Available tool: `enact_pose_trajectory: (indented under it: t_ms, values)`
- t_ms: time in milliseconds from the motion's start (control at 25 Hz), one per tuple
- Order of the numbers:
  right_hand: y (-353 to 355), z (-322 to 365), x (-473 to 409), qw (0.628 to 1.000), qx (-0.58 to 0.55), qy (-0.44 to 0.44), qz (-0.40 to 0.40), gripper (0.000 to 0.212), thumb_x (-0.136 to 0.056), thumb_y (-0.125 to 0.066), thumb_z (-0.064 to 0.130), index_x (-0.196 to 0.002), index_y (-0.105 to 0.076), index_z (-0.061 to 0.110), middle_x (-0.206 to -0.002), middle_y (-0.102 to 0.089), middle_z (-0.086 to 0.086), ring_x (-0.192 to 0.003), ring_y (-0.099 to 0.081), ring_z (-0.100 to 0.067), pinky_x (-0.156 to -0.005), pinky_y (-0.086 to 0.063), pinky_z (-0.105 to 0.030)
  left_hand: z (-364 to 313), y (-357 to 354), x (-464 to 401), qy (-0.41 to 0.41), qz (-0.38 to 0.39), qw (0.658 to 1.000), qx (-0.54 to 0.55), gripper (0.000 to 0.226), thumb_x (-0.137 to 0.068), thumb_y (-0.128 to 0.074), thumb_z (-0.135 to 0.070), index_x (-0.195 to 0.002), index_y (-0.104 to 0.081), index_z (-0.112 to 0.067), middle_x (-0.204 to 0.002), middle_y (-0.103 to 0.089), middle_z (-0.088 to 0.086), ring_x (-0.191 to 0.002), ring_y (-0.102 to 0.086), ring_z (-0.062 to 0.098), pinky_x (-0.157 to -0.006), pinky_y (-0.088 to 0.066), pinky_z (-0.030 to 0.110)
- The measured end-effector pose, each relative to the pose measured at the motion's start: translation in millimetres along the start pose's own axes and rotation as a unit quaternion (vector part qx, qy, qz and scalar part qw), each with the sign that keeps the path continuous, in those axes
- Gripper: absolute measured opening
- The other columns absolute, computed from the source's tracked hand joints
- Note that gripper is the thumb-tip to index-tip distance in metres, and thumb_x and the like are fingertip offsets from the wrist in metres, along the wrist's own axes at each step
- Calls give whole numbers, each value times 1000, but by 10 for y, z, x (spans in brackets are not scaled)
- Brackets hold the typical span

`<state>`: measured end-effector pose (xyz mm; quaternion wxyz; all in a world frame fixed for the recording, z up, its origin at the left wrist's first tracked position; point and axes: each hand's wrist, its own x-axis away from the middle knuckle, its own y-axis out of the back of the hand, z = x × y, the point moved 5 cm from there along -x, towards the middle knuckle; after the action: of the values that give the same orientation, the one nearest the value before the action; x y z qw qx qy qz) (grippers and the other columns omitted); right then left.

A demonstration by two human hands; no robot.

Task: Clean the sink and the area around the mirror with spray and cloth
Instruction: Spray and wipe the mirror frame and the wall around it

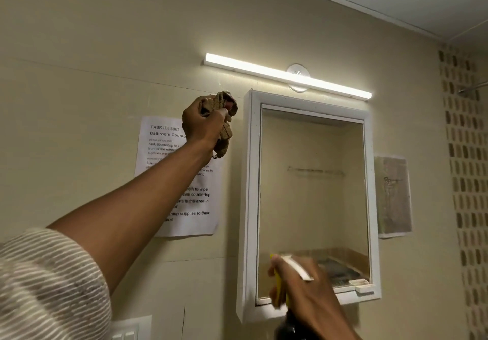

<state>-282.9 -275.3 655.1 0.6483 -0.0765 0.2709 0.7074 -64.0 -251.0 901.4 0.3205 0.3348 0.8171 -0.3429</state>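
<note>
Your left hand [204,126] grips the bunched cloth [224,118] against the wall just left of the mirror [311,194]; soft and limp, probably best kept wadded in the palm, while your right hand [303,289] clasps the spray bottle [284,321] at its neck.

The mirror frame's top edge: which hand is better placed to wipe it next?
Left. The left hand grips the cloth beside the mirror frame, near its top corner; the right hand holds the spray bottle lower.
</note>
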Motion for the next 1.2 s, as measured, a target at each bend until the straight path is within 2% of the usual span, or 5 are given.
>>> enact_pose_trajectory:
  t_ms: [200,320,600,880,1200]
  values:
    - [-36,-191,75,999,-24,-24,-27,38,-97,-65,42,-73,-78,16,-66,-78,-5,-63,-73,-14,-76,-61,-38,-48,-270,-31,-50,43,995,-72,35,-77,-65,-6,-110,-68,-16,-122,-60,18,-100,-64,22,-88,-59,27]
    - [125,177,-162,997,5,59,-44,43,-101,-56,43,-78,-77,14,-73,-78,-7,-70,-74,-20,-77,-61,-46,-48,-505,-6,-115,88,975,-167,39,-81,-65,-1,-117,-66,-17,-128,-47,19,-93,-46,9,-60,-41,-6]
    - [376,751,-460,986,34,164,-21,37,-105,-56,42,-88,-76,16,-78,-78,-2,-66,-75,-7,-59,-56,-20,233,-566,25,-126,118,935,-309,43,-86,-69,-19,-128,-59,-24,-135,-35,17,-120,-44,32,-103,-45,29]
    - [402,637,-477,988,40,148,-18,43,-106,-52,40,-93,-78,9,-88,-80,-11,-84,-79,-27,-80,-62,-42,372,-539,414,-160,200,886,-386,47,-84,-65,-19,-130,-60,-31,-136,-36,16,-121,-43,34,-110,-41,43]
    - [294,355,-431,992,18,126,0,41,-104,-53,44,-87,-79,16,-77,-80,-2,-67,-77,-10,-61,-55,-20,1114,83,1526,-87,329,864,-371,49,-78,-75,-19,-125,-66,-27,-107,-35,4,-112,-45,31,-105,-43,52]
